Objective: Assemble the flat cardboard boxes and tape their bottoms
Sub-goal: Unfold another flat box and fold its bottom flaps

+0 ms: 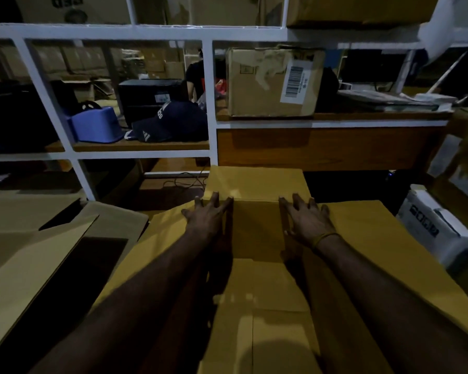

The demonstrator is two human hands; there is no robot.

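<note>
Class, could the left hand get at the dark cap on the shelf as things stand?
Probably not without leaning in. The left hand lies flat on the box, arm stretched out, and the cap sits on the shelf well beyond the box's far flap. No post crosses the shelf opening in front of it.

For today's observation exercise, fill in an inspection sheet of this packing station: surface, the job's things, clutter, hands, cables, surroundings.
Surface: hidden under cardboard; nothing seen of it.
Job's things: cardboard box in front, flaps spread out to the sides; open box at left. No tape seen.
Clutter: dark cap and blue container on the shelf; labelled box on the shelf at right.
Hands: left hand and right hand lie flat with fingers spread on the box's side flaps.
Cables: dark cable loops below the shelf.
Surroundings: white shelf frame, stacked boxes, a person behind it.
</note>
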